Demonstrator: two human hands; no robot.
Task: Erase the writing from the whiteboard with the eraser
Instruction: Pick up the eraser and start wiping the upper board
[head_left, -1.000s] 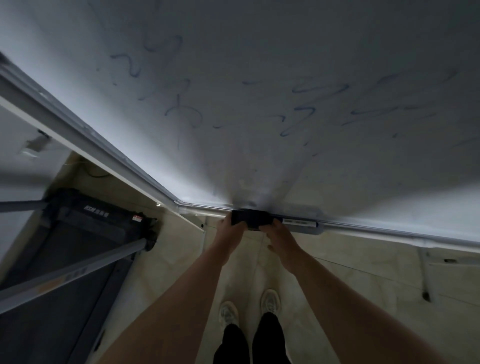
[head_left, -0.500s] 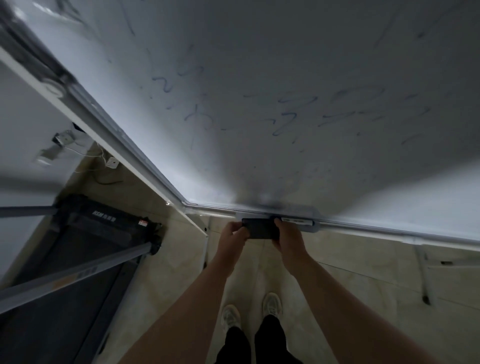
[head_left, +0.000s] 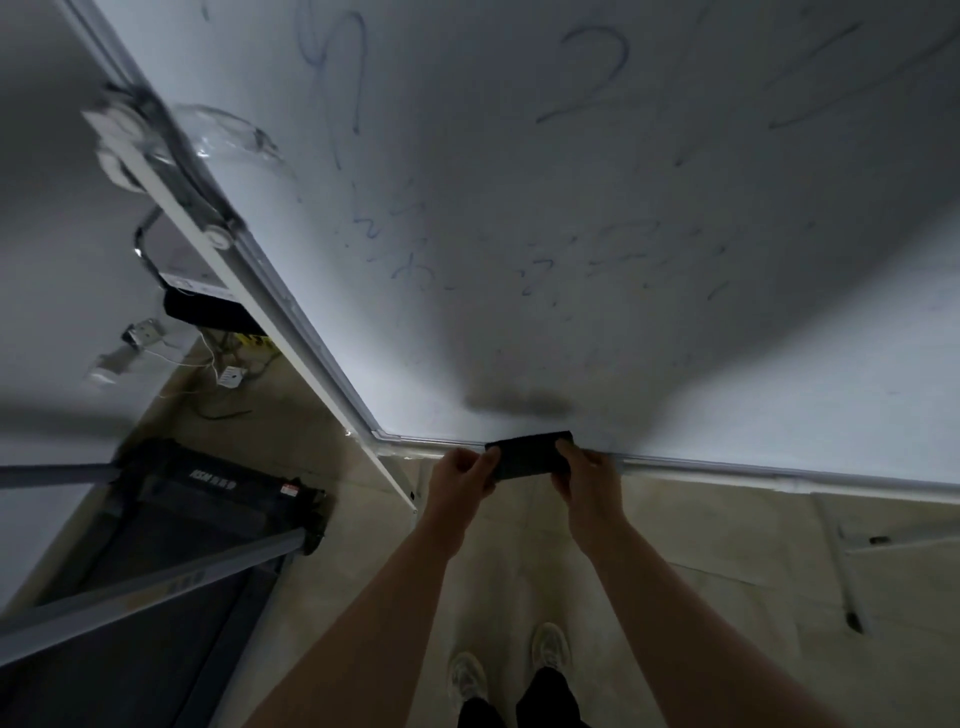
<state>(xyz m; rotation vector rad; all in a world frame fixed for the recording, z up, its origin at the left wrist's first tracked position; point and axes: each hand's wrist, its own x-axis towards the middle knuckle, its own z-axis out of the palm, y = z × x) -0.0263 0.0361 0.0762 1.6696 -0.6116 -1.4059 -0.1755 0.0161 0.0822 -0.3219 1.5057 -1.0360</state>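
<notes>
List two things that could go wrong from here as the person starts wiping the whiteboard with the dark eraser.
1. Both hands, left hand and right hand, pinch only the ends of the dark rectangular eraser; it may slip when pressed to the board.
2. The faint blue writing sits well above the eraser on the white whiteboard; dim light may leave strokes missed.

**Eraser held at the board's lower edge**

The eraser (head_left: 529, 453) sits between the left hand (head_left: 464, 480) and right hand (head_left: 587, 475), in front of the whiteboard (head_left: 597, 234) near its bottom-left corner. Writing (head_left: 587, 260) lies above it. A treadmill (head_left: 171, 545) stands on the floor (head_left: 727, 545) to the left, shoes (head_left: 511, 662) below the hands
</notes>
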